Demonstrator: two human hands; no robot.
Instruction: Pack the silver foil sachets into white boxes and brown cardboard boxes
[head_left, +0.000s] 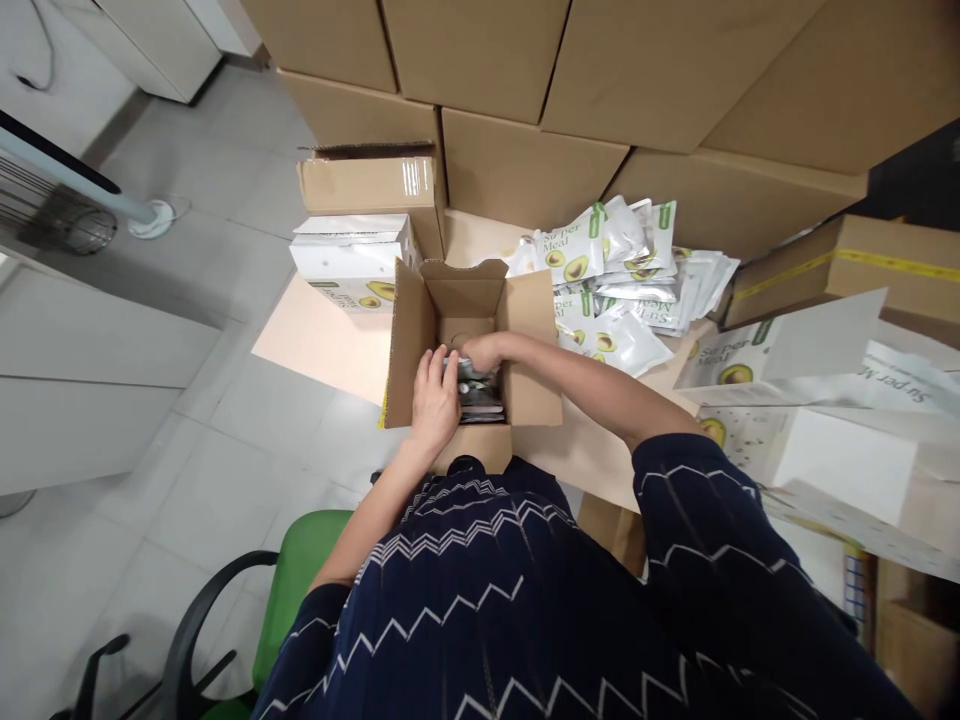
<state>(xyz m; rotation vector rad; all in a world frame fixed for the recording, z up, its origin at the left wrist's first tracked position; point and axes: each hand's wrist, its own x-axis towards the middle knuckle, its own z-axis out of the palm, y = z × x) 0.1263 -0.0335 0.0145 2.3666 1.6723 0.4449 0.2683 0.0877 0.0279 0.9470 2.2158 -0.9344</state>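
An open cardboard box (525, 390) stands in front of me with its flaps spread outward. Inside its near part a row of flat pouches (480, 400) is packed, with dark and silvery edges upward. My left hand (436, 398) lies over the box's left side, fingers stretched and fingertips by the pouches. My right hand (484, 352) reaches into the box from the right, its fingers curled at the top of a silvery pouch; the fingertips are partly hidden.
White avocado-print pouches (600, 260) lie piled right of the box. A white printed carton (349, 250) and another cardboard box (367, 185) stand at left. Open white cartons (840, 450) are at right. Large stacked boxes (525, 160) line the back; a green chair (300, 560) is lower left.
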